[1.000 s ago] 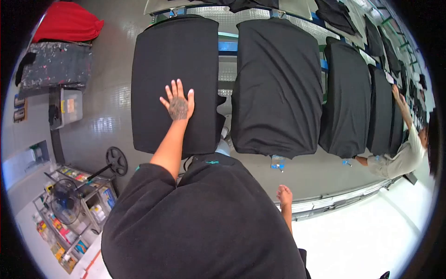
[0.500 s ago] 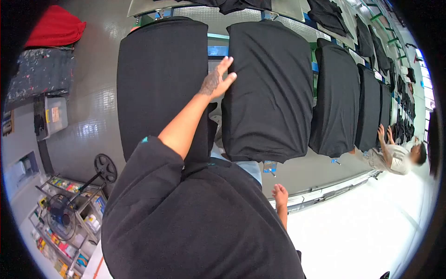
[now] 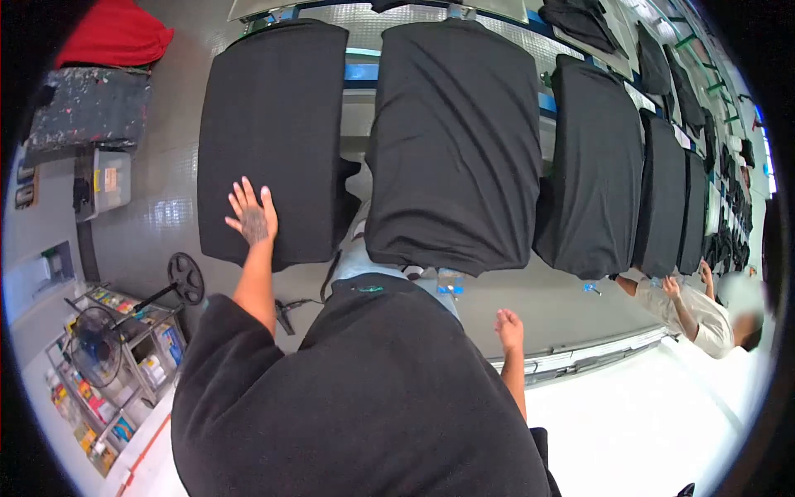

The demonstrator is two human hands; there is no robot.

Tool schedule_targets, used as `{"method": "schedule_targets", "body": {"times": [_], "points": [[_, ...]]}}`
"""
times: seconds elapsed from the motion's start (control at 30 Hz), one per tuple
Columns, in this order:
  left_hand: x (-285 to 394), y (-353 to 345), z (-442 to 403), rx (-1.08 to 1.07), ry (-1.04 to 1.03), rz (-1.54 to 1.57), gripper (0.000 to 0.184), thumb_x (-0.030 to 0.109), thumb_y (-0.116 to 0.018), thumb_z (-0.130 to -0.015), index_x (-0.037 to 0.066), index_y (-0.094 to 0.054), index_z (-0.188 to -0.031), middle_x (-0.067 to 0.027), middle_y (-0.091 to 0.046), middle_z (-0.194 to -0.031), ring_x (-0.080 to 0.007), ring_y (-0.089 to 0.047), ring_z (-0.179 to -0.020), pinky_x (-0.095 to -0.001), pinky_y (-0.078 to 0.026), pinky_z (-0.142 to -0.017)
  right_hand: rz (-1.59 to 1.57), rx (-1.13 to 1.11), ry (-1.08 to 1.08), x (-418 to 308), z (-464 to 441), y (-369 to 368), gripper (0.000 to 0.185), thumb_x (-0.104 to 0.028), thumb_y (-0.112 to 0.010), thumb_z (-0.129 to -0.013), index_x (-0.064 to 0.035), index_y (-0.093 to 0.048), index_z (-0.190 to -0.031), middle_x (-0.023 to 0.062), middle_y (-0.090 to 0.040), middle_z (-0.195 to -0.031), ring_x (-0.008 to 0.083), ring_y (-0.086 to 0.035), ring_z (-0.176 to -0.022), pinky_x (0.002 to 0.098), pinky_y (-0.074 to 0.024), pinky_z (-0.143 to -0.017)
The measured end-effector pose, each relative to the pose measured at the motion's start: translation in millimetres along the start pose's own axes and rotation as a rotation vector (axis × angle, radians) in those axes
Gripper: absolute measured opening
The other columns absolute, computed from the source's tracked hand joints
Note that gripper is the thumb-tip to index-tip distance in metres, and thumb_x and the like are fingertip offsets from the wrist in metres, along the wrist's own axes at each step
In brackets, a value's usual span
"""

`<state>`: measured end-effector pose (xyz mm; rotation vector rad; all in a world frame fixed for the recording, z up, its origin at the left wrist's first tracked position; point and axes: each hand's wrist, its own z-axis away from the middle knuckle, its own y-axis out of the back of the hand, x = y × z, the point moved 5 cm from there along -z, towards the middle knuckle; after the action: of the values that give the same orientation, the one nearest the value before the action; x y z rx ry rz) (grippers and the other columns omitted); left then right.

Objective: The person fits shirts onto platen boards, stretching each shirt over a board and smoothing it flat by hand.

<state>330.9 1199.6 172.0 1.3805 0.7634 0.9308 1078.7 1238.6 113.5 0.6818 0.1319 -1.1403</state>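
Grey floor [image 3: 170,157], shelving cart [image 3: 141,377] and fan [image 3: 95,348] at left; red cloth [image 3: 116,37] in the upper left corner.

Principal item: first black cloth [image 3: 273,116], one, drawn over a flat form at the left end of the row, mostly smooth.

Adjacent item: second black cloth [image 3: 455,141], just beside it, creased, lower edge rumpled.

Hands, two. My left hand [image 3: 254,222]: fingers spread, palm down over the lower part of the first black cloth, grasping nothing; whether it presses or skims, I cannot tell. My right hand [image 3: 509,329]: away from every cloth, fingers loosely curled, nothing visible in it.

Hazards, as I judge them: a dragging palm under uneven pressure could ruck the smooth cloth; the loose fold [image 3: 348,178] at its right edge, near my leg [image 3: 358,236], could catch if I sidestep; light strokes would probably leave the neighbour's creases standing.
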Motion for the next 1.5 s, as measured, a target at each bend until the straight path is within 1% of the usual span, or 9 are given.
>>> {"method": "schedule_targets", "body": {"times": [0.4,0.53,0.57,0.7,0.93,1.07,1.13,1.3,1.5], "points": [[12,-16,195,-0.169,-0.094,0.245,0.076,0.044,-0.062,-0.094,0.006,-0.035,-0.154,-0.0233,-0.023,-0.162,-0.0381,-0.028,-0.148,-0.0470,-0.027,-0.120,0.122,-0.095,0.180,-27,-78,44,0.050,-0.041,-0.068,-0.095,0.0010,-0.065,-0.121,0.0059,-0.070,-0.103,0.0148,-0.065,-0.083,0.0289,-0.0523,-0.072],[51,4,197,-0.232,-0.083,0.441,0.045,0.038,-0.069,-0.091,0.005,-0.066,-0.122,-0.0178,-0.064,-0.129,-0.0292,-0.066,-0.110,-0.0409,-0.051,-0.097,-0.099,-0.181,0.146,-94,-74,8,0.061,-0.056,-0.061,-0.096,-0.0003,-0.065,-0.121,0.0078,-0.069,-0.106,0.0172,-0.066,-0.086,0.0307,-0.0525,-0.074],[36,-38,188,-0.140,-0.128,0.694,0.040,0.038,-0.069,-0.092,0.002,-0.070,-0.110,-0.0126,-0.072,-0.095,-0.0222,-0.070,-0.082,-0.0373,-0.055,-0.079,-0.099,-0.187,0.157,-109,-74,-4,0.061,-0.056,-0.061,-0.096,-0.0003,-0.065,-0.121,0.0078,-0.069,-0.106,0.0172,-0.066,-0.086,0.0307,-0.0525,-0.074],[67,-63,193,-0.472,0.093,0.900,0.038,0.042,-0.061,-0.100,0.004,-0.066,-0.095,-0.0025,-0.065,-0.082,-0.0088,-0.058,-0.068,-0.0253,-0.047,-0.064,-0.506,-0.368,0.074,-157,-61,-40,0.068,-0.063,-0.055,-0.096,-0.0016,-0.060,-0.125,0.0115,-0.069,-0.106,0.0226,-0.065,-0.079,0.0347,-0.0525,-0.069],[110,-103,198,-0.826,0.508,1.124,0.057,0.060,-0.044,-0.101,0.008,-0.064,-0.111,-0.0054,-0.067,-0.099,-0.0200,-0.061,-0.079,-0.0396,-0.050,-0.075,-0.647,-0.304,0.073,-174,-69,-41,0.058,-0.052,-0.054,-0.100,-0.0029,-0.056,-0.131,0.0126,-0.067,-0.118,0.0263,-0.065,-0.090,0.0431,-0.0517,-0.078],[102,-114,184,-0.834,0.318,1.115,0.047,0.054,-0.051,-0.100,0.008,-0.061,-0.093,-0.0073,-0.065,-0.086,-0.0237,-0.060,-0.073,-0.0433,-0.048,-0.070,-0.018,0.055,0.216,-185,-63,-19,0.056,-0.046,-0.047,-0.103,0.0070,-0.066,-0.107,0.0203,-0.071,-0.110,0.0338,-0.069,-0.085,0.0504,-0.0532,-0.079],[105,-65,170,-0.556,-0.177,0.516,0.047,0.046,-0.055,-0.097,0.001,-0.064,-0.088,-0.0200,-0.065,-0.080,-0.0349,-0.062,-0.075,-0.0462,-0.049,-0.071,0.558,0.325,0.549,-198,-48,-8,0.058,-0.046,-0.047,-0.101,0.0080,-0.068,-0.093,0.0295,-0.069,-0.101,0.0448,-0.067,-0.090,0.0540,-0.0506,-0.081],[111,2,190,-0.508,-0.375,0.438,0.041,0.038,-0.054,-0.095,-0.001,-0.057,-0.081,-0.0282,-0.064,-0.085,-0.0477,-0.063,-0.088,-0.0548,-0.048,-0.074,0.640,0.455,0.604,-207,1,-3,0.056,-0.043,-0.046,-0.101,0.0053,-0.066,-0.080,0.0308,-0.067,-0.089,0.0492,-0.064,-0.087,0.0557,-0.0484,-0.080],[94,21,218,-0.689,-0.438,0.409,0.041,0.039,-0.056,-0.095,0.000,-0.058,-0.082,-0.0246,-0.065,-0.082,-0.0435,-0.065,-0.084,-0.0510,-0.048,-0.071,0.614,0.555,0.570,-184,26,16,0.055,-0.041,-0.046,-0.102,0.0051,-0.065,-0.077,0.0296,-0.066,-0.082,0.0492,-0.063,-0.082,0.0562,-0.0476,-0.076]]}}
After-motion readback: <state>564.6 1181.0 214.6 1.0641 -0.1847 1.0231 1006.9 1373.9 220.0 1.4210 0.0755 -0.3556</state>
